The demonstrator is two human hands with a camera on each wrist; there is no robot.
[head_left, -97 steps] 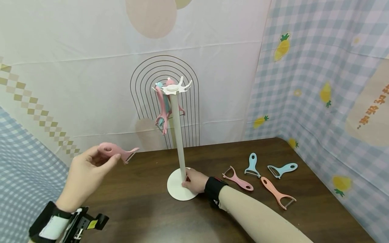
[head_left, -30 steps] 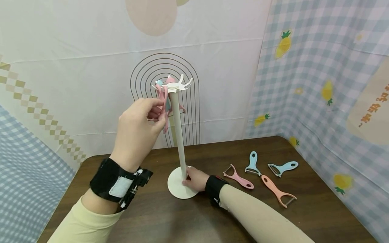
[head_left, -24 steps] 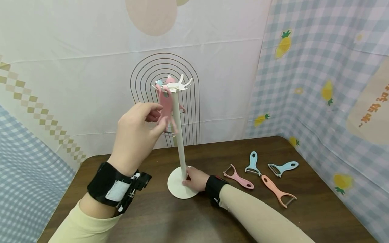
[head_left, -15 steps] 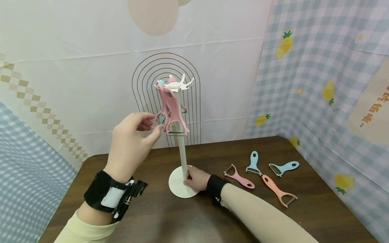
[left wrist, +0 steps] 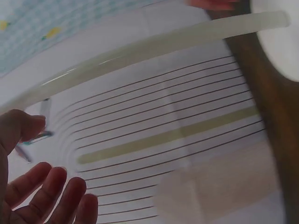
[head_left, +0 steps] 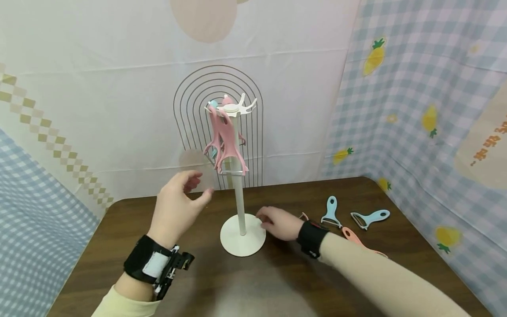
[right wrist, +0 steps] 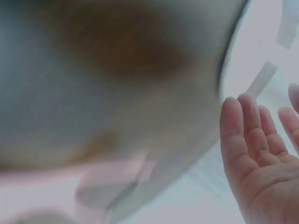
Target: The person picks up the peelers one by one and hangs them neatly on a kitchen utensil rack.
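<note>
A white stand (head_left: 237, 244) with a round base and a hooked top stands mid-table. From its hooks hang a pink peeler (head_left: 229, 141) in front, a second pink peeler (head_left: 215, 127) beside it, and others partly hidden behind. My left hand (head_left: 176, 209) is left of the pole, below the hanging peelers, fingers loosely bent around nothing. By the base's right edge is my right hand (head_left: 280, 223); the right wrist view shows its fingers (right wrist: 252, 126) fairly straight, holding nothing. Whether it touches the base, I cannot tell.
On the table's right lie a blue peeler (head_left: 331, 211), another blue peeler (head_left: 370, 218) and an orange peeler (head_left: 352, 235) partly behind my right arm. A pink peeler (head_left: 303, 215) is mostly covered by my wrist. Patterned cloth (head_left: 301, 110) hangs behind the table.
My left hand brought the pink peeler to the stand, let go of it and drew down from it. My right hand released the bottom of the pole and shifted right.
</note>
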